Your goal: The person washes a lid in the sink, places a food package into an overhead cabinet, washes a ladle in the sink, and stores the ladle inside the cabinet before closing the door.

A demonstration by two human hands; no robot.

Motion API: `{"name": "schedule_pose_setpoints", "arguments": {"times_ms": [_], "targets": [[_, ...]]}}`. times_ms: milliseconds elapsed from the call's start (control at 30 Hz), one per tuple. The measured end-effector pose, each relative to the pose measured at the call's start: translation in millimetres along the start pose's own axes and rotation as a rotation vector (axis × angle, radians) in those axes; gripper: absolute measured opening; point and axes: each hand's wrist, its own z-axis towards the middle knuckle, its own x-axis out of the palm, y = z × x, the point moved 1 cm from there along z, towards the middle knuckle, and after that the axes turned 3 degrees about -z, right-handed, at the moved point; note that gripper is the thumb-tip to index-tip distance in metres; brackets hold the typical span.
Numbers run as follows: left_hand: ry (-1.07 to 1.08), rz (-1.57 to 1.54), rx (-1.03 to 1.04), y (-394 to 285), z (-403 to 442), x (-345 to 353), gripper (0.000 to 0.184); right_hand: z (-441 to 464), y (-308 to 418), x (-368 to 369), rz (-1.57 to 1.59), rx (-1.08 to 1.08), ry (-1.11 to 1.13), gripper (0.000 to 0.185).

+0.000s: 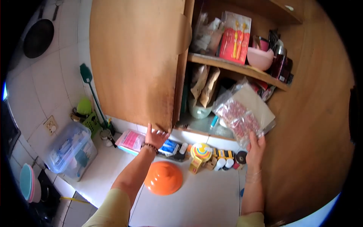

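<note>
My right hand (256,146) grips the lower corner of a clear plastic bag (238,113) with reddish patterned contents. A flat beige sheet (255,102) lies against the bag, in front of the lower shelf. My left hand (155,137), with a beaded bracelet at the wrist, is at the bottom edge of the wooden cabinet door (136,64). Its thumb points up and its fingers are spread; whether they press on the door is unclear. Below it an orange bowl-shaped item (163,178) sits dome up on the white counter (189,206).
Upper shelf: a red toothbrush pack (235,38) and a pink bowl (260,57). Lower shelf: brown paper bags (204,85) in a pale bowl (200,110). Along the wall stand a pink packet (133,140), a colourful round item (201,151) and small bottles (224,163). A clear bin (72,151) is left.
</note>
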Motion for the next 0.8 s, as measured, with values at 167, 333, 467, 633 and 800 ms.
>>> {"name": "schedule_pose_setpoints", "arguments": {"times_ms": [167, 333, 467, 633, 800], "targets": [[0.121, 0.173, -0.06, -6, -22, -16, 0.067, -6, -6, -1, 0.017, 0.006, 0.032, 0.017], [0.146, 0.086, -0.089, -23, -80, -44, 0.031, -19, -4, 5, 0.06, 0.022, 0.073, 0.017], [0.051, 0.228, -0.013, -41, -134, -59, 0.027, -31, -8, 12, 0.004, 0.01, 0.113, 0.016], [0.076, 0.211, 0.081, -75, -179, -89, 0.034, -45, -8, 22, 0.005, 0.039, 0.19, 0.013], [-0.041, 0.142, 0.217, -108, -214, -108, 0.032, -59, -10, 24, 0.009, 0.073, 0.225, 0.013]]}}
